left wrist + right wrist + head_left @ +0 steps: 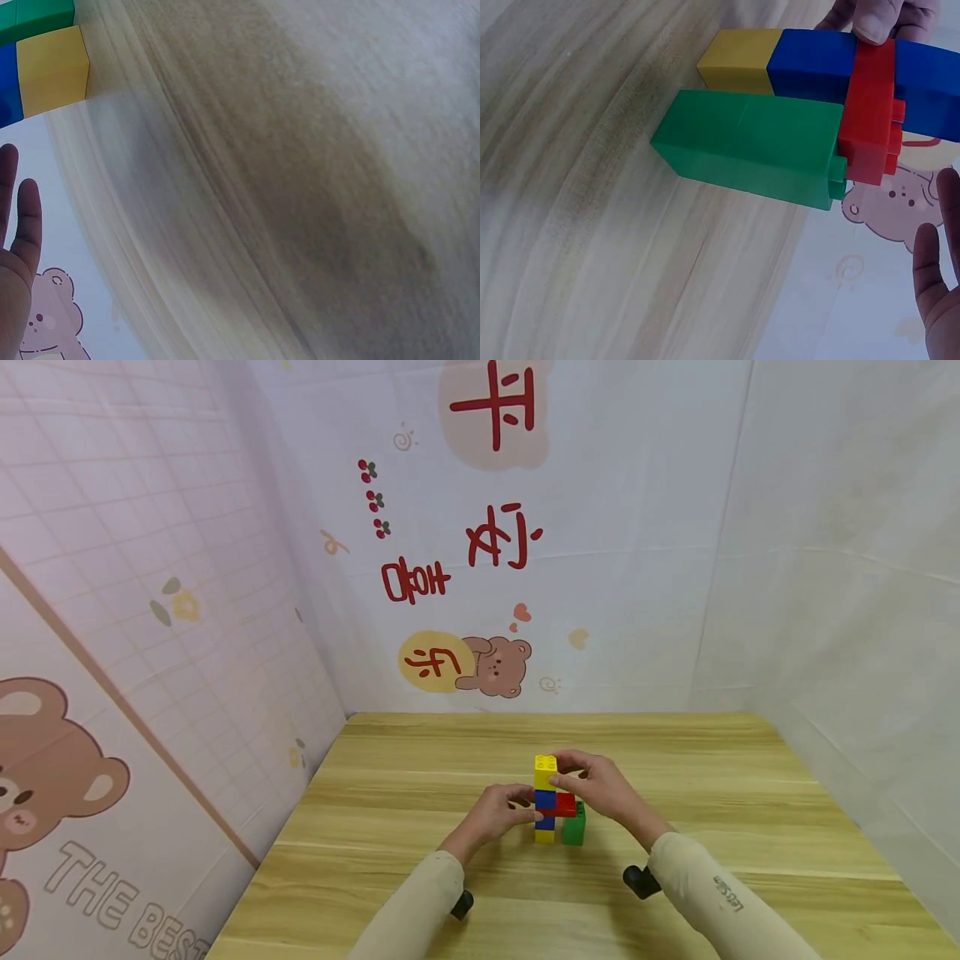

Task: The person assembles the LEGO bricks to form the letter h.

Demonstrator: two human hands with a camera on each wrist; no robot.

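Observation:
A tower of toy building bricks stands on the table: a yellow brick [544, 837] at the bottom, a blue brick [814, 64], a long red brick [868, 112], another blue brick [545, 799], and a yellow brick [545, 774] on top. Toward the right the red brick sticks out, beside the upper end of a green brick stack [750, 142]; whether they touch I cannot tell. My left hand [495, 812] holds the tower around the red brick, its thumb against the near side. Thumb and fingers of my right hand [600, 783] pinch the top yellow brick.
The wood-grain table [360, 877] extends around the tower. A white printed cloth [622, 635] hangs behind it, with more cloth on both sides. A black wrist piece [641, 882] sits below the right sleeve, and another [462, 906] below the left.

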